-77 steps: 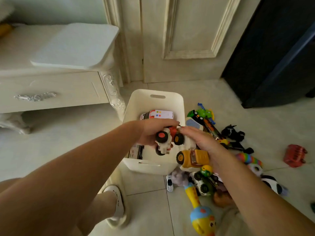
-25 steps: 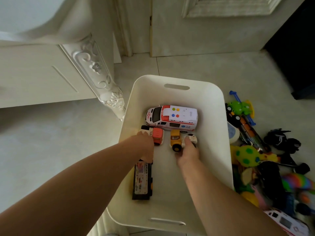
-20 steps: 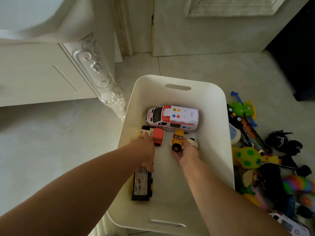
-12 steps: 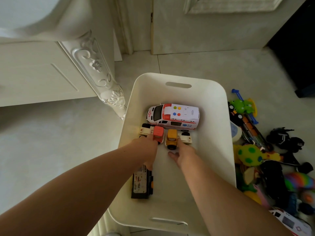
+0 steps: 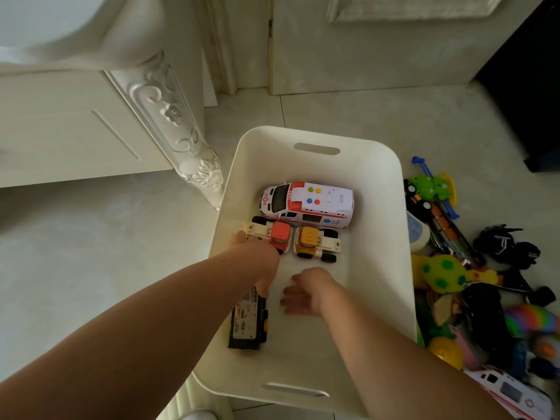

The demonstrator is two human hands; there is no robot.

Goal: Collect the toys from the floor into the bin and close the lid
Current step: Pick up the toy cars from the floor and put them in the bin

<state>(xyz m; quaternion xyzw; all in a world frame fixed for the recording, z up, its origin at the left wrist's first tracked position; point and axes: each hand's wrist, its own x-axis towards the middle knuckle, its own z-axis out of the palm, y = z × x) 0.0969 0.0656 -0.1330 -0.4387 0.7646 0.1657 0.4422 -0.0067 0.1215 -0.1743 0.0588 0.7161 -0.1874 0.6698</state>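
The white bin stands open on the floor. Inside it sit a white ambulance, a red toy truck, a yellow toy truck and a black toy bus. My left hand lies against the red truck with its thumb hanging apart; the fingertips are hidden. My right hand hovers empty over the bin floor, fingers spread, a little short of the yellow truck. A pile of toys lies on the floor to the right, among them a green spotted dinosaur. No lid is in view.
The carved leg of a white cabinet stands right beside the bin's left wall. Also in the pile are a black toy, a rainbow toy and a second ambulance. A door and dark furniture stand behind.
Both trucks were set down in the bin in front of the ambulance. My right hand has let go of the yellow truck and drawn back towards me. My left hand stays at the red truck.
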